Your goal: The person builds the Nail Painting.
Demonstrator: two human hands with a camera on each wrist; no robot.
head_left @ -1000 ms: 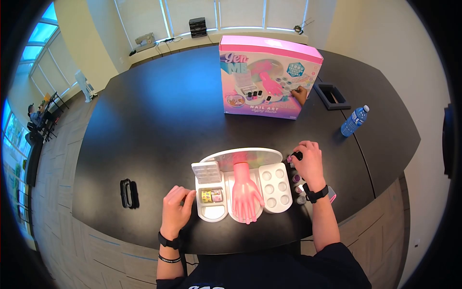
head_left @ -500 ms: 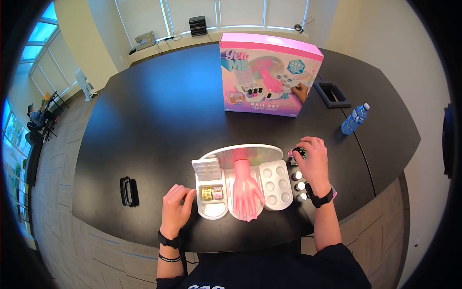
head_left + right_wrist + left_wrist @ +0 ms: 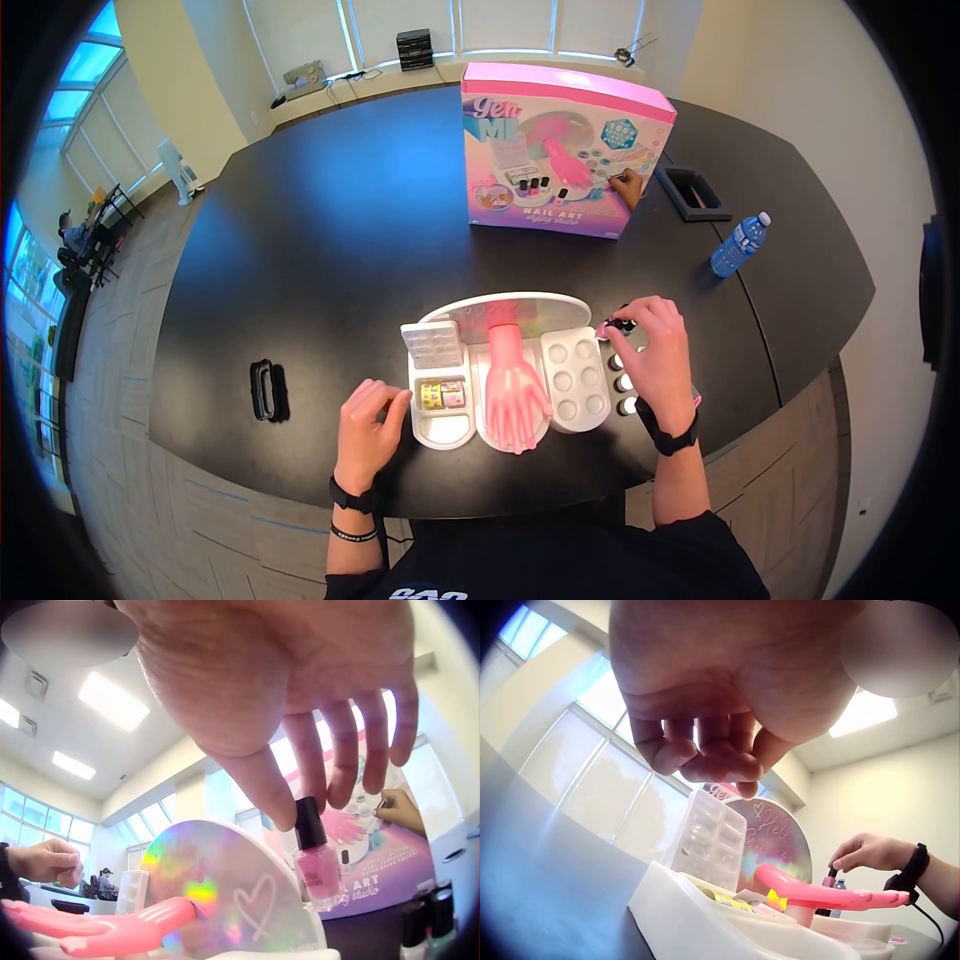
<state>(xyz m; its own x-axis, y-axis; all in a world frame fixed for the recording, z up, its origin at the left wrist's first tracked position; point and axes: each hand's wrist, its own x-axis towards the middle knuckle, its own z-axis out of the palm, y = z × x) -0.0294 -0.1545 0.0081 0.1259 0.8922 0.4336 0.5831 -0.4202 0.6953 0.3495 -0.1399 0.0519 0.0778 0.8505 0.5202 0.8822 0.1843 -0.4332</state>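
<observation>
My right hand (image 3: 655, 365) pinches the black cap (image 3: 308, 817) of a nail polish bottle (image 3: 319, 874) between thumb and forefinger, just right of a white nail art station (image 3: 445, 437). Clear glass shows pink polish inside. The other right fingers are spread. On the station lies a pink model hand (image 3: 512, 390), palm down, before a rounded iridescent mirror (image 3: 232, 892). To the station's left, my left hand (image 3: 368, 425) is loosely curled and holds nothing. Nearest to it are a compartment with yellow and pink rolls (image 3: 440, 394) and a raised clear lid (image 3: 709, 836).
Several more nail polish bottles (image 3: 441, 911) with black caps stand right of the station, partly behind my right hand. Farther back are a pink product box (image 3: 555, 150), a water bottle (image 3: 740, 245) and a dark table recess (image 3: 692, 193). A black oblong frame (image 3: 265, 390) lies far left.
My right hand has shifted slightly right and opened out, its thumb now showing stretched toward the station. The left hand stays in place.
</observation>
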